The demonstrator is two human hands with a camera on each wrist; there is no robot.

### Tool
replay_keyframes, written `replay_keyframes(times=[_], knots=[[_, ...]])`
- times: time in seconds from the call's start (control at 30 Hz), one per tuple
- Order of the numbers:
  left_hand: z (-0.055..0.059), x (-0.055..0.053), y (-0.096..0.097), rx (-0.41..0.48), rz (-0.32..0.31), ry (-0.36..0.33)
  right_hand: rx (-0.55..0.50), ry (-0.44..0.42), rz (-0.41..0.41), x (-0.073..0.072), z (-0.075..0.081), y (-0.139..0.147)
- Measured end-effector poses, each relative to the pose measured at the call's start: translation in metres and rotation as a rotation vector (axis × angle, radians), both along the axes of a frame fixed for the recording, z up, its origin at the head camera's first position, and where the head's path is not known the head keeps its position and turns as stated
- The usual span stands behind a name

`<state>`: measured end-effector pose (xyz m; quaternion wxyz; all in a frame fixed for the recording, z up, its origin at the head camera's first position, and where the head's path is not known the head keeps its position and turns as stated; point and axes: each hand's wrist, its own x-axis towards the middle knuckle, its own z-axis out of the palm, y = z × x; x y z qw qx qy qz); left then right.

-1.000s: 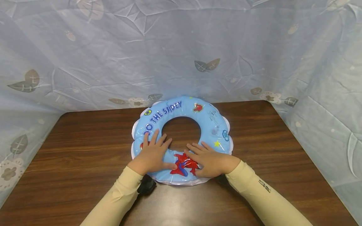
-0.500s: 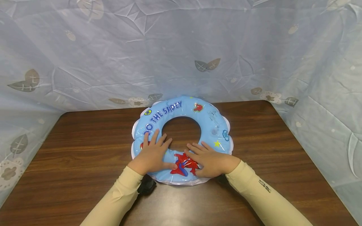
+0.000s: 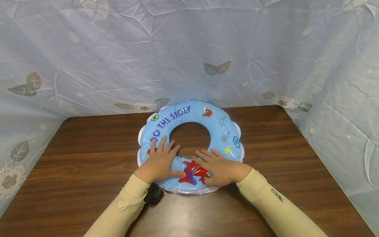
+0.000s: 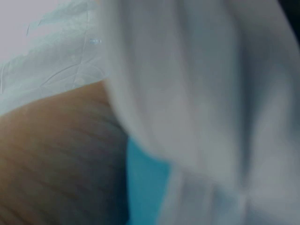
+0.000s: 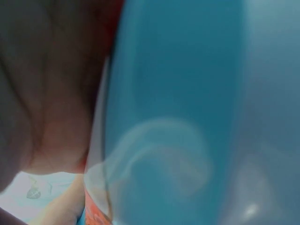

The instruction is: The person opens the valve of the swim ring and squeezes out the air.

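Observation:
A light blue inflatable swim ring (image 3: 198,113) with a scalloped white edge lies flat on the wooden table, printed with lettering and a red and blue figure. My left hand (image 3: 160,164) rests on its near left part, fingers spread and straight, thumb reaching toward the figure. On the near right part lies my right hand (image 3: 220,167), its fingers straight and pointing inward to the hole. In the left wrist view the palm (image 4: 56,154) sits against blurred white and blue vinyl. The right wrist view has the palm (image 5: 51,103) beside the ring's blue side (image 5: 183,84), with a clear curved piece on it.
The dark wooden table (image 3: 88,158) extends on both sides of the ring. A pale grey patterned curtain (image 3: 177,65) hangs along its back and sides, close behind the ring's far edge. A black wrist device (image 3: 154,194) shows under the left wrist.

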<state>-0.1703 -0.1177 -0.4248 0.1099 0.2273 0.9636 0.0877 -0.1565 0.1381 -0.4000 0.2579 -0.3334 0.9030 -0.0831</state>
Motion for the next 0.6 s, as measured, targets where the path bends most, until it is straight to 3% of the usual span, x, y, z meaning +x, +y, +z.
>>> replay_keyframes(times=[0.6], knots=[[0.0061,0.0028,0.0022,-0.055,-0.014,-0.009,0.02,0.018,0.03,-0.0009,0.0005,0.0011]])
